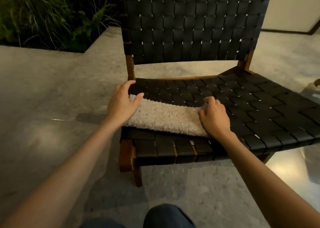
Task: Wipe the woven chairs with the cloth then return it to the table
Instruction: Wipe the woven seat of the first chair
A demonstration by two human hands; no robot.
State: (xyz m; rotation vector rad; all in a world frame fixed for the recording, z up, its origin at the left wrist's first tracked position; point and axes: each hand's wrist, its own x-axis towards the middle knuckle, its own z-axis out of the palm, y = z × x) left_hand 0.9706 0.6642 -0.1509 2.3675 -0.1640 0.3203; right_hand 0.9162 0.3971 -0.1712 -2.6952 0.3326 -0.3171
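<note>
Beige fluffy cloth [164, 117] is stretched over the front-left part of the woven chair [251, 106] seat, between both hands. Its right end is bunched under the curled fingers of the right hand [214, 117]. Its left end is pressed by the left hand [123, 103], fingers loosely spread at the seat's side edge. Bare black strapping is left open beyond and rightward of the right hand. The backrest [190, 25] is raised just beyond the grip, and plants [43, 14] are seen well off to the left.

Fig. 1. The cloth [164, 118] was fluffy, matt beige terry. The chair [242, 106] had flat black woven straps, faintly sheened, on a varnished brown wood frame [125, 156]. The floor [43, 98] at nine o'clock was smooth speckled stone.
</note>
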